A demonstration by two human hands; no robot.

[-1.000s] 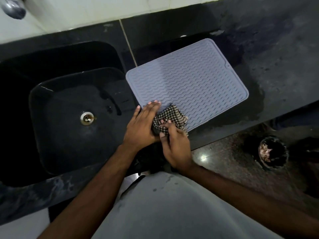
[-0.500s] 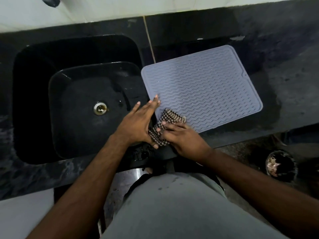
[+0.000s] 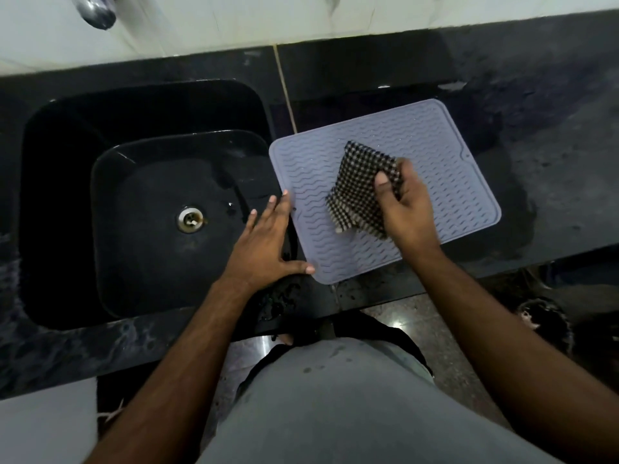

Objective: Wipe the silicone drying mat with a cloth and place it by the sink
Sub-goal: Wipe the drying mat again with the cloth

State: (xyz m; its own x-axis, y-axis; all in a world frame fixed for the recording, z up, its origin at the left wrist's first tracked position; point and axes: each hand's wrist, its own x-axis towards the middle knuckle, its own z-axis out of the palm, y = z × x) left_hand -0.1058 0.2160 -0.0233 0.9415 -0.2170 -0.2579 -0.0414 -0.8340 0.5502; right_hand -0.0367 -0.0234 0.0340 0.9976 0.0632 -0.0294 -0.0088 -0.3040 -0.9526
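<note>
Right hand [image 3: 407, 209] is gripping the checked cloth [image 3: 363, 192] over the mat [image 3: 435, 152]; left hand [image 3: 268, 242], fingers flat, is bracing its edge. Best sweeping along the ridges.

We see a pale lavender-grey rectangular silicone mat [image 3: 435, 155] ribbed with wavy lines, a black-and-white checked cloth [image 3: 363, 185], a glossy black stone surface [image 3: 552, 182], and a black sink [image 3: 150, 229].

Sink left, mat right on counter.
Mat [image 3: 435, 155] lies on the counter [image 3: 552, 182] just right of the sink [image 3: 150, 229]; cloth [image 3: 365, 185] over the mat's middle; tap [image 3: 95, 8] behind the sink.
</note>
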